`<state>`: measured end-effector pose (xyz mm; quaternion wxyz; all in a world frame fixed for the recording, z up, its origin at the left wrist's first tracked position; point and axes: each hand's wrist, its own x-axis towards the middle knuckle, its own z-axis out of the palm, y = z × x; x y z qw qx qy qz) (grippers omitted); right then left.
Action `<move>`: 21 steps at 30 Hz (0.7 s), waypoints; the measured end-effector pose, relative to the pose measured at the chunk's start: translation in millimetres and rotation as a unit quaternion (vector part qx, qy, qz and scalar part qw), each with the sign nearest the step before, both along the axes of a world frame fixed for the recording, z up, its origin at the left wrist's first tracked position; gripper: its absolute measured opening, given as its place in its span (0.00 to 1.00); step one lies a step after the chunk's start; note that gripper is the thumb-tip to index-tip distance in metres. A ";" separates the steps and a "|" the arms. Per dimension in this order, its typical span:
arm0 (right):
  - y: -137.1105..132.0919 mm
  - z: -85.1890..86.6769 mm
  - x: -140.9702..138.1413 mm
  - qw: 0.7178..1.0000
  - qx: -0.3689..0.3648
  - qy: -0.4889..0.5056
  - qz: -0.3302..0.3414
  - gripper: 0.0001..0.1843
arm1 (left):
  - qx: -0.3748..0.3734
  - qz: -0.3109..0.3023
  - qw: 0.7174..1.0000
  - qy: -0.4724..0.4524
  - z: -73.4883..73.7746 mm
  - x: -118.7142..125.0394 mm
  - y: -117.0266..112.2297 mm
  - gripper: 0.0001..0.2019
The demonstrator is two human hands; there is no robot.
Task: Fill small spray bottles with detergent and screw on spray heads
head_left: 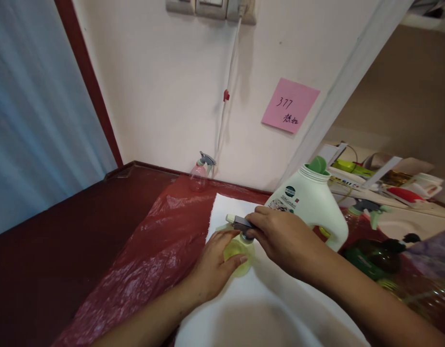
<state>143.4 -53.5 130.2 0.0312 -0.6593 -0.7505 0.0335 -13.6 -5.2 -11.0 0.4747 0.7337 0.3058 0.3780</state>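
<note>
Left hand (211, 270) wraps the round body of the yellow-green spray bottle (236, 251), bracing it upright on the white sheet (265, 299) in the middle of the tabletop (63, 241). That steadies it while the right hand (280, 238) closes over its grey sprayer head (240, 223) (perhaps twisting; the view is unclear). A white jug (312, 202) stands just to the right.

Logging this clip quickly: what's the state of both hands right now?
Left hand: closed around the yellow spray bottle.
Right hand: closed on the grey spray head.
</note>
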 end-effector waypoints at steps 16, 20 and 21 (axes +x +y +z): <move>0.7 1.9 2.1 0.999 0.014 0.041 0.003 0.08 | -0.020 0.018 0.999 -0.020 4.7 6.5 -4.2 0.20; -0.9 0.9 3.1 0.998 0.018 0.052 -0.002 0.08 | -0.025 0.015 0.999 -0.018 5.1 5.4 -5.3 0.21; -1.4 0.5 3.4 0.998 0.020 0.055 -0.004 0.08 | -0.026 0.014 0.999 -0.017 4.8 5.3 -5.3 0.21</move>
